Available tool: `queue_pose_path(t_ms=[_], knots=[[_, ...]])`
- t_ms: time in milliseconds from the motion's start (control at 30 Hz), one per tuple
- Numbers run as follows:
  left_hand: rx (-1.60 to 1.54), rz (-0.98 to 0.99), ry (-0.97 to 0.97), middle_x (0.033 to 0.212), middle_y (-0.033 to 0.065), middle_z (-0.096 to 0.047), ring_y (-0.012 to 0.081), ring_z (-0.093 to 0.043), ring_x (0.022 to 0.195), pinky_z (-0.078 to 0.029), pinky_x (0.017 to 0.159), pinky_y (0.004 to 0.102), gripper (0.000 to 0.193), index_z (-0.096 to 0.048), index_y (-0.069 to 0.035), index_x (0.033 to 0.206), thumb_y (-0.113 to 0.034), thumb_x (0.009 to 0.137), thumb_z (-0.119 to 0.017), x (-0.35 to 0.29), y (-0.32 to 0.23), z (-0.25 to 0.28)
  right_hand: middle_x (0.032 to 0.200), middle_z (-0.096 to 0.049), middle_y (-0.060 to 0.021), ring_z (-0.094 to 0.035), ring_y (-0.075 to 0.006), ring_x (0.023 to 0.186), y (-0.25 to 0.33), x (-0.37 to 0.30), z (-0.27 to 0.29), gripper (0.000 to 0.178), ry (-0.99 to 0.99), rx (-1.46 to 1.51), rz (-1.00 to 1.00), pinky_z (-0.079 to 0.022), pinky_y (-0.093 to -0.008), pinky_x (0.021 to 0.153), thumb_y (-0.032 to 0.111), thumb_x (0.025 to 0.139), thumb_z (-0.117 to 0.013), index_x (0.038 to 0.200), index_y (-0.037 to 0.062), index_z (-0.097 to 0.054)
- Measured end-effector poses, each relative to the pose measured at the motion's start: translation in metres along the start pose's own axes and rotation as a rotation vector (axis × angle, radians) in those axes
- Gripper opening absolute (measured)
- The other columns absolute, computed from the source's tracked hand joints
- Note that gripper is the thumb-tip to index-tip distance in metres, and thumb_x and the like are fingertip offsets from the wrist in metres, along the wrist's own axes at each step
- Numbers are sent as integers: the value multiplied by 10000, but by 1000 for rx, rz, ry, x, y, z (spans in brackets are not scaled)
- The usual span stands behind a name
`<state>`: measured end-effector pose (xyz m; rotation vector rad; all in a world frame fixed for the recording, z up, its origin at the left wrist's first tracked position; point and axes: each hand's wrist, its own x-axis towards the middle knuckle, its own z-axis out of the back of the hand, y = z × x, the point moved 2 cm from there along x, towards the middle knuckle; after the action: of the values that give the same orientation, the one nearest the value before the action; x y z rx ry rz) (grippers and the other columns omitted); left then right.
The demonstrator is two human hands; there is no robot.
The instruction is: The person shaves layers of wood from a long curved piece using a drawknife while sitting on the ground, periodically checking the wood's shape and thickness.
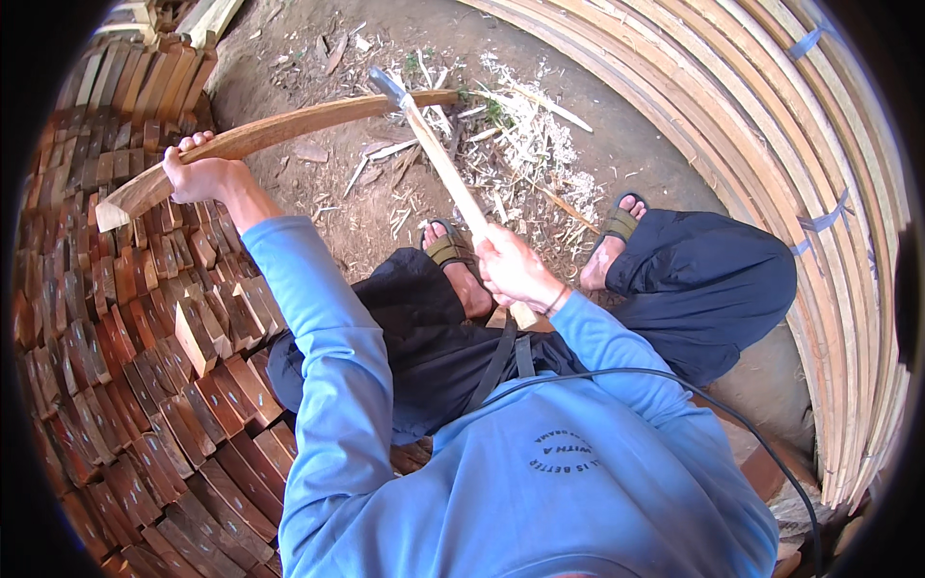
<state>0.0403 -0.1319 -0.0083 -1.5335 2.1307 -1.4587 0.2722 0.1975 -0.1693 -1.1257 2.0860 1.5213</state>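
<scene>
My left hand (204, 171) is wrapped round a long wooden plank (289, 127) near its left end, at the upper left. The plank slants away toward the ground, its far end by the wood chips. A hatchet (445, 171) is in my right hand (513, 265), which is closed round the lower part of its pale wooden handle. Its grey metal head lies over the far part of the plank; I cannot tell whether they touch. The butt of the handle shows below my right hand, near my lap.
Stacked short wooden pieces (145, 385) fill the left side. Long bundled strips (761, 144), tied with bands, curve along the right. Pale wood chips (540, 144) litter the dirt ground ahead of my sandalled feet (617, 236). A black cable (713, 393) crosses my shirt.
</scene>
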Motion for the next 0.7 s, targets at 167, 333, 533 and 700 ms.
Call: queue_pose_path(t_ms=[167,333,533,700], knots=[[-82,56,87,681,46,-450,167,-463,587,-444,570,337,106,-466,-88,818,-157,851,-540,-11,3,5,602,-466,6,-442,-98,425,7,-1,-5,118,-46,-66,-38,-343,-280,338,207,1071,-447,1021,109,-491],[-69,5,150,676,54,-451,169,-468,589,-446,574,339,93,-461,-84,781,-113,832,-533,-22,-1,-19,591,-490,3,-499,-115,427,-13,9,4,145,31,126,20,-389,-305,340,213,1066,-459,1023,90,-523],[-140,23,149,677,66,-461,186,-478,577,-446,559,350,95,-467,-51,783,-84,833,-540,-18,5,-12,628,-442,16,-415,-84,413,-7,-11,1,134,-41,-135,15,-368,-255,340,212,1087,-405,1037,102,-464],[-152,31,136,682,74,-469,196,-465,566,-439,548,354,72,-482,-39,798,-70,828,-541,-19,6,-25,609,-416,25,-396,-76,412,-5,-23,2,134,-89,-172,53,-352,-261,334,226,1090,-419,1079,101,-465]])
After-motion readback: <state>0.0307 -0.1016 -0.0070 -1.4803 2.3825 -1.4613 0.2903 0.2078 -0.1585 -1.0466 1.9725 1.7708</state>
